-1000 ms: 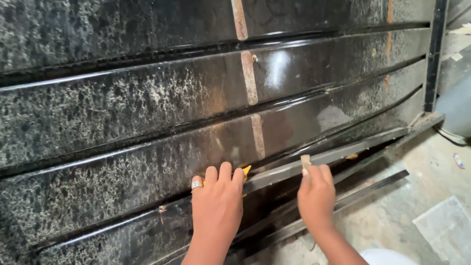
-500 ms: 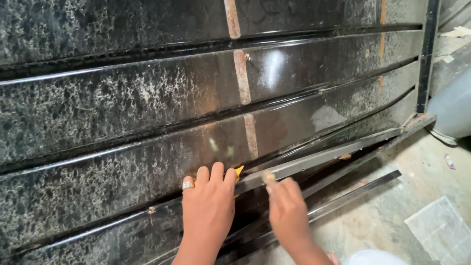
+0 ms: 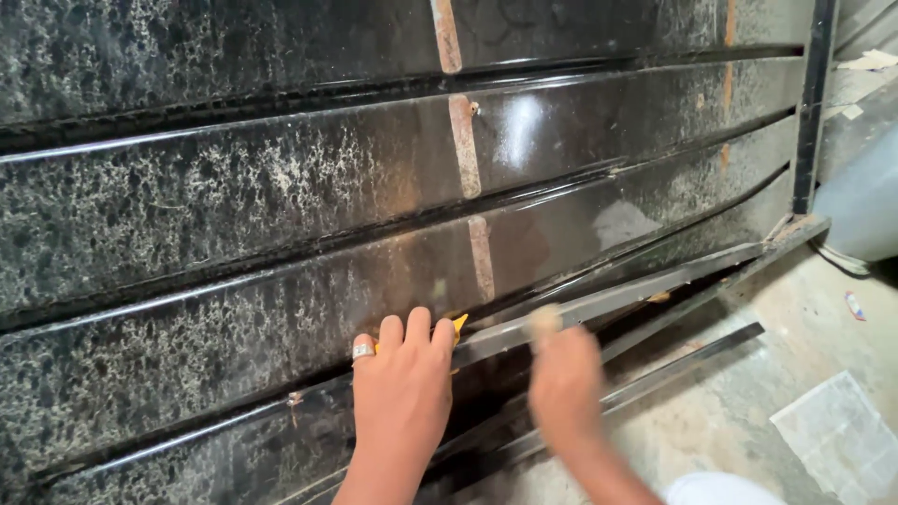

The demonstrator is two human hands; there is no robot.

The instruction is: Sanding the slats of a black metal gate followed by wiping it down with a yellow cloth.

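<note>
My left hand (image 3: pixel 402 393), with a ring on one finger, lies flat against a black, speckled panel (image 3: pixel 234 309) of a slatted gate. A small yellow tool (image 3: pixel 458 325) peeks out from under its fingers. My right hand (image 3: pixel 564 379) is blurred with motion and holds a pale, small piece (image 3: pixel 543 320) against the grey metal strip (image 3: pixel 617 297) that runs along the lowest slat. The two hands sit side by side, a short gap apart.
Rusty brown streaks (image 3: pixel 463 145) run down the middle of the slats. A black upright post (image 3: pixel 812 103) closes the gate at the right. Below are a loose dark bar (image 3: pixel 683 360), a concrete floor (image 3: pixel 748 411) and a pale sheet (image 3: pixel 837 435).
My right hand has slid left along the grey strip, closer to my left hand, and is now blurred. My left hand stays pressed flat on the panel.
</note>
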